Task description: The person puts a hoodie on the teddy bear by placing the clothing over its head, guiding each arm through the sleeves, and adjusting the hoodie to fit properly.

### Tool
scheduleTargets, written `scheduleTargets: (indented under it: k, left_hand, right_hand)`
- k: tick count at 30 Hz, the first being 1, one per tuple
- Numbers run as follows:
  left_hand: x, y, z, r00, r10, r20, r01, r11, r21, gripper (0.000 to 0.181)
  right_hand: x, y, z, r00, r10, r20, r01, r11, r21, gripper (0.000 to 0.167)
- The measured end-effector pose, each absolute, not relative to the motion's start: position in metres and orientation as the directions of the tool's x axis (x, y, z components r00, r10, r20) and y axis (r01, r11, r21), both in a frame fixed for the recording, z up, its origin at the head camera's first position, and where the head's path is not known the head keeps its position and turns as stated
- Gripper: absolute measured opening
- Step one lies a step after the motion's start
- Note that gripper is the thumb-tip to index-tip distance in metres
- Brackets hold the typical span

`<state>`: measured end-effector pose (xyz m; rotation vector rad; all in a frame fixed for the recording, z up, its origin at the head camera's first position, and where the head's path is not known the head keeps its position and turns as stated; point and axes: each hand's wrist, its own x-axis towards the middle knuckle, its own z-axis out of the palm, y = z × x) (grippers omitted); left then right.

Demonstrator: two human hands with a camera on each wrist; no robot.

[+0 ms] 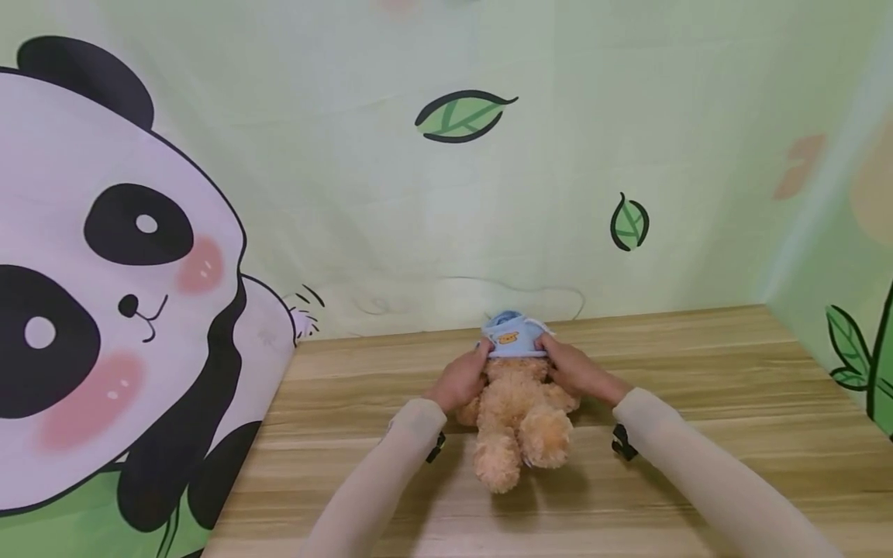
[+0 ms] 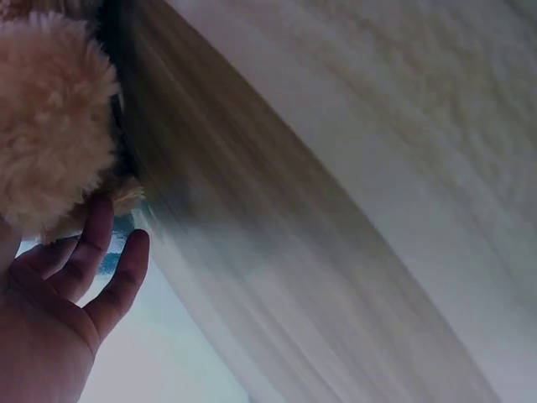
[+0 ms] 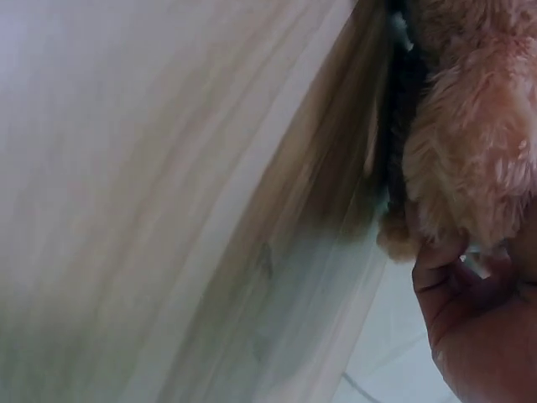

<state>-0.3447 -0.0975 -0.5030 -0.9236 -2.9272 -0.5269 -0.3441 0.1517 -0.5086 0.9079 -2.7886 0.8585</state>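
A light brown plush toy [image 1: 512, 403] lies on the wooden table, its legs toward the near edge. A small light blue garment [image 1: 515, 337] with an orange patch covers its head end. My left hand [image 1: 463, 377] grips the garment's lower left edge, and my right hand [image 1: 576, 370] grips its lower right edge. In the left wrist view, the left hand [image 2: 63, 311] has fingers bent beside the fur [image 2: 50, 126]. The right wrist view has the right hand [image 3: 482, 319] with curled fingers just under the plush fur [image 3: 482, 151]; the garment is mostly hidden there.
The wooden table [image 1: 698, 372] meets a pale green backdrop [image 1: 349, 194] behind the toy, printed with leaves and a large panda at the left. A second printed panel [image 1: 858, 232] stands on the right.
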Motion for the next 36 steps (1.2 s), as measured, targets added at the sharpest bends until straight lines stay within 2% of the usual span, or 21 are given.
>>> scheduleTargets:
  k: [5, 13, 19, 22, 29, 36]
  left_hand:
    - [-0.3442, -0.0976, -0.5039, -0.821, 0.555, 0.134, 0.567, 0.762, 0.313, 0.034]
    - [-0.3412, -0.0938, -0.5030, -0.838, 0.536, 0.104, 0.544, 0.804, 0.241, 0.032]
    - [-0.3398, -0.0901, -0.5034, -0.846, 0.523, 0.098, 0.532, 0.820, 0.213, 0.032]
    - [-0.3392, -0.0903, -0.5056, -0.852, 0.517, 0.085, 0.522, 0.824, 0.219, 0.034]
    - [-0.3381, -0.0928, -0.5093, -0.854, 0.514, 0.079, 0.516, 0.817, 0.258, 0.036]
    - [-0.3401, -0.0914, -0.5063, -0.856, 0.515, 0.051, 0.509, 0.822, 0.254, 0.039]
  right_hand:
    - [-0.3450, 0.1523, -0.5097, -0.819, -0.516, 0.251, -0.564, 0.641, -0.521, 0.031]
    - [-0.3476, 0.1524, -0.5132, -0.816, -0.522, 0.250, -0.578, 0.707, -0.407, 0.028]
    - [-0.3460, 0.1509, -0.5109, -0.803, -0.533, 0.268, -0.597, 0.710, -0.374, 0.030]
    - [-0.3443, 0.1501, -0.5110, -0.809, -0.516, 0.282, -0.587, 0.707, -0.394, 0.031]
    - [-0.3402, 0.1495, -0.5089, -0.837, -0.466, 0.288, -0.543, 0.634, -0.551, 0.039]
    - [-0.3435, 0.1477, -0.5069, -0.824, -0.499, 0.270, -0.565, 0.681, -0.465, 0.033]
